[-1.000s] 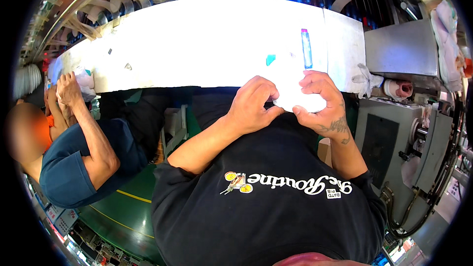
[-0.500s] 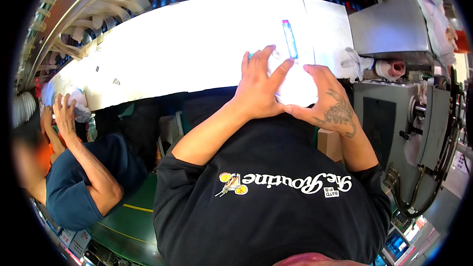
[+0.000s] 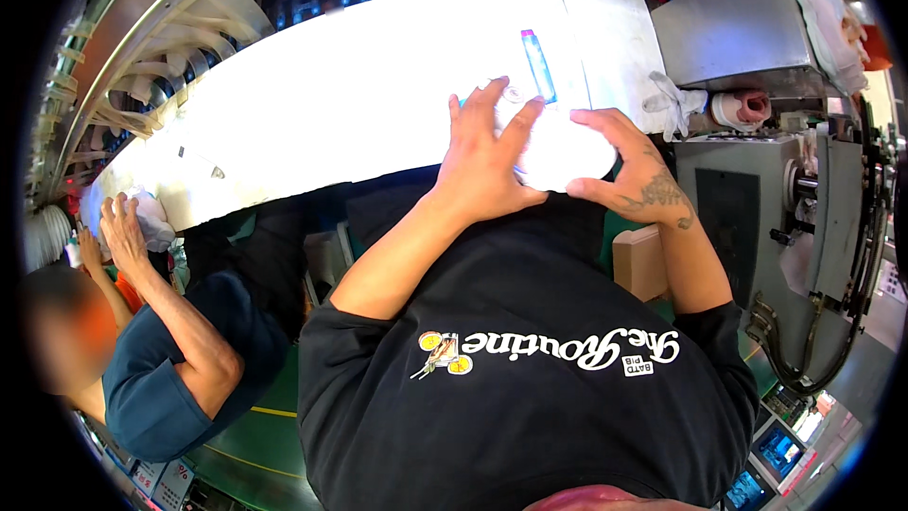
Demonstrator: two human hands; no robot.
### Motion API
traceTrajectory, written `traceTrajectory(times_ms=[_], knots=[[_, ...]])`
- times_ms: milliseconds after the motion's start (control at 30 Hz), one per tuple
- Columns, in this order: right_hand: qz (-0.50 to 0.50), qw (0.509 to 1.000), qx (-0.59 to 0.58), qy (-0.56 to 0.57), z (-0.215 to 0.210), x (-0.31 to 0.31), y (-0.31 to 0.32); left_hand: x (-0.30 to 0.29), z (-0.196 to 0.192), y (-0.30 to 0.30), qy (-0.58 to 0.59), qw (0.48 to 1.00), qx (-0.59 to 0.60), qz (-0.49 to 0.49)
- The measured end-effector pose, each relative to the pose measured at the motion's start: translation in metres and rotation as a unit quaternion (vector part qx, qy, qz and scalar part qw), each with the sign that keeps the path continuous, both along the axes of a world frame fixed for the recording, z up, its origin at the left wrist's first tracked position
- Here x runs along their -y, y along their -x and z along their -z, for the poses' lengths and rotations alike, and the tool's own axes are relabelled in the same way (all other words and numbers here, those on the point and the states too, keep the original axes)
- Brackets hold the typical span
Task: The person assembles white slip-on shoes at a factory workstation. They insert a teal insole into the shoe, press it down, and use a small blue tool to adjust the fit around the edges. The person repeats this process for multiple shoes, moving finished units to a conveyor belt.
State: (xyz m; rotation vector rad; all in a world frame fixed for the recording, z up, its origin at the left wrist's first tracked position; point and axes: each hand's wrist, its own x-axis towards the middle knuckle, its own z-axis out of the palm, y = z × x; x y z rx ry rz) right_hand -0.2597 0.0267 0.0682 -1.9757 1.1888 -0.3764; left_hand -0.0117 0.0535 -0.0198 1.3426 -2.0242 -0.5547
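Head view: both hands work at 12 o'clock on the counter (image 3: 359,123).
Left hand (image 3: 487,147): fingers spread flat, pinning the white piece (image 3: 567,147) down.
Right hand (image 3: 629,170): curled around its 3 o'clock edge, steadying it.
Tube (image 3: 539,64): at 12 o'clock, just beyond the fingertips.
Co-worker's hands (image 3: 118,227): at 9 o'clock, well apart.

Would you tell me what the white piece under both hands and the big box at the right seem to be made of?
The white piece looks like soft cloth or thin sheet, but glare washes out its texture, so that is uncertain. The box appears to be dull grey sheet metal, with flat panels and sharp folded edges.
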Motion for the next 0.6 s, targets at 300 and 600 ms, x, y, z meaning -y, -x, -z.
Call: traceTrajectory(times_ms=[300, 600], knots=[[0.018, 0.979, 0.195, 0.063, 0.048, -0.021, -0.052, -0.028, -0.048, -0.045, 0.061, 0.986, -0.137, 0.076], [-0.013, 0.933, 0.335, 0.130, 0.059, -0.054, -0.097, -0.047, -0.037, -0.043, 0.075, 0.968, -0.238, -0.028]])
